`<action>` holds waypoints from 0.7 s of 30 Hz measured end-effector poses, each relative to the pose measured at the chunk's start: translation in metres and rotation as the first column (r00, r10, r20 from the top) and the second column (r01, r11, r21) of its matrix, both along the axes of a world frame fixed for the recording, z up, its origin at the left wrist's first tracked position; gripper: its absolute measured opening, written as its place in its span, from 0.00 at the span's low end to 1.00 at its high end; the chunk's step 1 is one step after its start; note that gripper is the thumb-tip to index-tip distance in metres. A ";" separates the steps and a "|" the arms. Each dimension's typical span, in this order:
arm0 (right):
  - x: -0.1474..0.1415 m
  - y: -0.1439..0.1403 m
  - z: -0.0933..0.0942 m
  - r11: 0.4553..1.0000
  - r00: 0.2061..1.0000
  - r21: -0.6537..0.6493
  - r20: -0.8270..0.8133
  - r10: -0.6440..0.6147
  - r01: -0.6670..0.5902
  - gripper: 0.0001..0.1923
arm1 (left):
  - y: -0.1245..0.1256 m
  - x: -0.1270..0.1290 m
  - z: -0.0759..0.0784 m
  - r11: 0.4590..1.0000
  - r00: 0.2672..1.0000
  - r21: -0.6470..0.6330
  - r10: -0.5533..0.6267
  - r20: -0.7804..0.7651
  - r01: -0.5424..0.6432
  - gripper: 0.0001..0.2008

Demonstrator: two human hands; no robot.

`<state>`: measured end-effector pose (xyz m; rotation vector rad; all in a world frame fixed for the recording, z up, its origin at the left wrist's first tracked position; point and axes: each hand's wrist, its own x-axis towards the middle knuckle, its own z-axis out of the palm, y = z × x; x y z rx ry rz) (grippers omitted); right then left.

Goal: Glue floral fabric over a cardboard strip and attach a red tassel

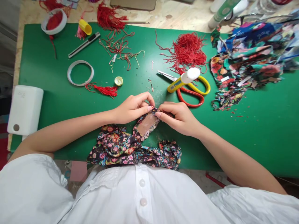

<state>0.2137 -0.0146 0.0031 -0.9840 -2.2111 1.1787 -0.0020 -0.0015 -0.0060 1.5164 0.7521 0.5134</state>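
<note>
Left hand (133,108) and right hand (179,116) pinch one fabric-edged card (146,123) near one white-capped tube (183,80), one pair of scissors (198,91)

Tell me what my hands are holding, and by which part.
Your left hand and right hand pinch the brown-faced floral fabric piece by its far end.

The cloth (119,144) is black, with small flowers in pink, orange and blue. The card (146,123) is light brown, and the mat (268,130) is plain green.
</note>
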 end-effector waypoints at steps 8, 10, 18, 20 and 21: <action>-0.002 0.000 -0.001 1.000 0.999 -0.004 -0.033 0.015 -0.015 0.23 | 0.002 0.002 0.005 0.990 0.990 0.132 -0.031 -0.135 0.049 0.09; -0.002 0.000 -0.002 1.000 0.999 0.002 -0.035 0.012 -0.012 0.23 | 0.002 0.003 0.006 0.987 0.990 0.154 -0.022 -0.141 0.044 0.09; -0.002 0.000 -0.002 0.997 0.999 -0.073 -0.048 -0.008 0.004 0.24 | -0.005 0.005 0.008 0.995 0.994 0.092 0.056 -0.098 -0.047 0.08; -0.002 0.000 -0.002 0.997 0.997 -0.081 -0.070 -0.011 0.005 0.24 | -0.004 0.004 0.008 0.995 0.993 0.082 0.073 -0.089 -0.065 0.09; -0.002 0.000 -0.002 0.996 0.996 -0.087 -0.087 -0.011 0.004 0.23 | -0.003 0.004 0.007 0.995 0.994 0.075 0.076 -0.081 -0.070 0.10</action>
